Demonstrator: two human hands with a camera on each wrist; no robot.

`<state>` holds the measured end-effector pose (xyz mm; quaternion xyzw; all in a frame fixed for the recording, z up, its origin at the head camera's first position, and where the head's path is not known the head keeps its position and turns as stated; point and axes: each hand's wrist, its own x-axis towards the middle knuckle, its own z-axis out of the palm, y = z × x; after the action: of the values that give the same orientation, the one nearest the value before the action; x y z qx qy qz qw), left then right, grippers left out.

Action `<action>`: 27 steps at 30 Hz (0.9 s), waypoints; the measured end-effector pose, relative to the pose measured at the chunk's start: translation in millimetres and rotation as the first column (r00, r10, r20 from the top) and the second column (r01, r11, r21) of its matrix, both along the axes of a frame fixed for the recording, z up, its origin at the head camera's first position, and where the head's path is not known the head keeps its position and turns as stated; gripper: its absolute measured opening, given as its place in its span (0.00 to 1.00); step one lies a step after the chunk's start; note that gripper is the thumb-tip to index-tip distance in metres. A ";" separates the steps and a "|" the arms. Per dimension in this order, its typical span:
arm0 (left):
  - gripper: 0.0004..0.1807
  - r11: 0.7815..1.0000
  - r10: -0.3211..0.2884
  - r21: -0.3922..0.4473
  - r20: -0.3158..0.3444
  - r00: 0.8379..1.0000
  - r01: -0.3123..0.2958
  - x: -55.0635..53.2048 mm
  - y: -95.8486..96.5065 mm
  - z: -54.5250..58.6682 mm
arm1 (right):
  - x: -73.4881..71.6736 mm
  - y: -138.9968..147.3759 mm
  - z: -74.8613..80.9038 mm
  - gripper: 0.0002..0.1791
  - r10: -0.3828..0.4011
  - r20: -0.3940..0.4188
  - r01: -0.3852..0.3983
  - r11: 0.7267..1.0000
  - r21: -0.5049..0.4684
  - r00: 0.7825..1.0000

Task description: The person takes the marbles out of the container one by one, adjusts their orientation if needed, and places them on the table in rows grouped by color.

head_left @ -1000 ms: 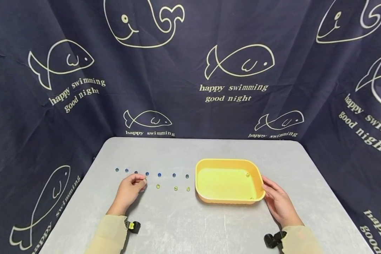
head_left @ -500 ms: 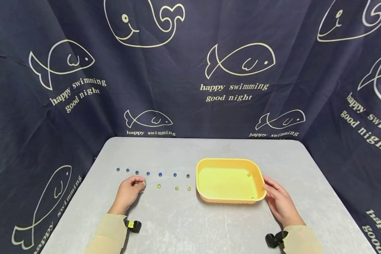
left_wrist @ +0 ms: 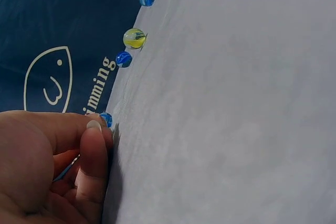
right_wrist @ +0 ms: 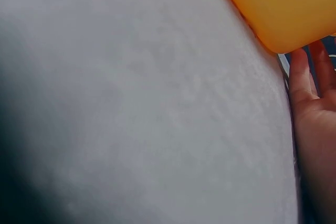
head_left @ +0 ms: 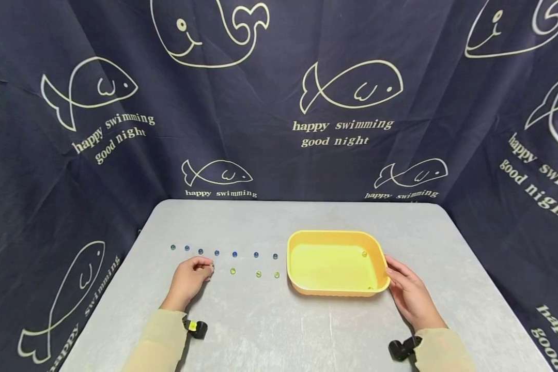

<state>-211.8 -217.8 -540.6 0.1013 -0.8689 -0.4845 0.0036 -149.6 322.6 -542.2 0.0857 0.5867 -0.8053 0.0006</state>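
Note:
My left hand [head_left: 190, 281] is low over the grey table, thumb and index fingertips pinching a small glass marble [head_left: 212, 265] that they mostly cover. In the left wrist view a blue marble [left_wrist: 107, 119] shows just past these fingertips. To the right of the hand lie three yellow-green marbles [head_left: 233, 271] in a loose line. Behind them runs a row of several blue marbles [head_left: 234, 254]. My right hand [head_left: 411, 294] touches the right side of a yellow plastic tub [head_left: 335, 293] with nearly straight fingers. Two yellow-green marbles [head_left: 365, 253] lie inside the tub, near its right end.
The grey table [head_left: 279, 330] has rounded far corners. A dark blue curtain [head_left: 269, 144] with fish prints hangs behind it and along both sides. Each wrist carries a small black camera [head_left: 196, 328].
The left fingertips have closed over a yellow-green marble that showed beside them a second ago. The right hand and the tub stay in place; the view shifts slightly.

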 end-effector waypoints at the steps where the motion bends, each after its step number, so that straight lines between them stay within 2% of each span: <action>1: 0.08 1.000 0.000 -0.001 0.003 1.000 0.000 -0.3 0.1 0.1 | -0.1 -0.3 0.1 0.29 -0.002 0.002 0.002 1.000 0.002 1.000; 10: 0.08 1.000 0.001 0.001 0.004 1.000 -0.001 -2.5 1.1 4.1 | -3.1 -2.2 2.4 0.30 0.008 -0.018 -0.008 1.000 0.014 1.000; 27: 0.07 0.999 -0.018 -0.036 0.001 1.000 0.018 -3.1 2.5 2.4 | -2.1 -0.9 -0.1 0.27 0.017 -0.026 -0.017 1.000 -0.010 1.000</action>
<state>-214.9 -215.3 -538.2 0.0936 -0.8783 -0.4688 0.0006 -151.7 321.8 -542.3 0.0701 0.5830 -0.8094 0.0001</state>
